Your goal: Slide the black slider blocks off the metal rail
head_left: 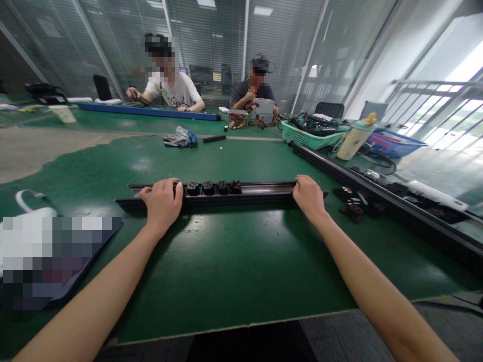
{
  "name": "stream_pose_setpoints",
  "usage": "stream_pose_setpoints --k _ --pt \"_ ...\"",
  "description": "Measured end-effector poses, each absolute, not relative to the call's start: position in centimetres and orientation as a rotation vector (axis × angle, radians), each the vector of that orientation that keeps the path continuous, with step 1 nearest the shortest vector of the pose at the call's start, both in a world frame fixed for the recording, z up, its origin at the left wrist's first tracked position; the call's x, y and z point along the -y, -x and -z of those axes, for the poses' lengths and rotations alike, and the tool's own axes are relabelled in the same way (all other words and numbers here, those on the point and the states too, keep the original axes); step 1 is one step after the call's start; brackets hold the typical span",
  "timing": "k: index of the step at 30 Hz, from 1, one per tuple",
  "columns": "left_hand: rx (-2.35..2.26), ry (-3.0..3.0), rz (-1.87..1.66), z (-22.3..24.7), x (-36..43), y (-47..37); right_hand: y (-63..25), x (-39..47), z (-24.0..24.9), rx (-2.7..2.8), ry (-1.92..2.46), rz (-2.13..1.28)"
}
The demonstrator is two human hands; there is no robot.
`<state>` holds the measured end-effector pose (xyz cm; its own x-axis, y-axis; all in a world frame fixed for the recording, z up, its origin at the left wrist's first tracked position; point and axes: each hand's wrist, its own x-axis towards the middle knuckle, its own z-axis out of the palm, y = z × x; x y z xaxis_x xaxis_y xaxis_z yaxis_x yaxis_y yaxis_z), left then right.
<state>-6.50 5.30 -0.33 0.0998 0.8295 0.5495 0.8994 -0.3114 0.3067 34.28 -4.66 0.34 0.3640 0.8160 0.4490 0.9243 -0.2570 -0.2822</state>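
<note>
A long black power strip housing [264,197] lies crosswise on the green table, its trough facing up. Several round black socket modules [208,188] sit in a row inside it, just right of my left hand; the trough's right half shows a bare inner surface. My left hand [163,201] is closed over the housing near its left end, and its fingers partly cover the sockets there. At the right end, my right hand [307,196] grips the housing with curled fingers. Small black parts [352,203] lie on the table beyond my right hand.
A long black rail [377,188] runs diagonally along the right. Behind it stand a green basket [311,137] of cables, a cream bottle [354,141] and a blue basket [400,143]. Gloves [180,137] lie farther back. Two people sit across the table, near a blue strip [151,110].
</note>
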Motion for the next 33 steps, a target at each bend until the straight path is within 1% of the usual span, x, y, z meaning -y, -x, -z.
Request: stream_pose_setpoints --k 17,33 --pt "1.772 2.256 1.016 0.33 -5.26 6.56 -34.73 4.97 -0.89 1.463 2.272 0.301" --pt "1.801 2.259 0.988 0.11 -5.15 6.46 -34.75 4.97 -1.11 1.464 2.315 0.304"
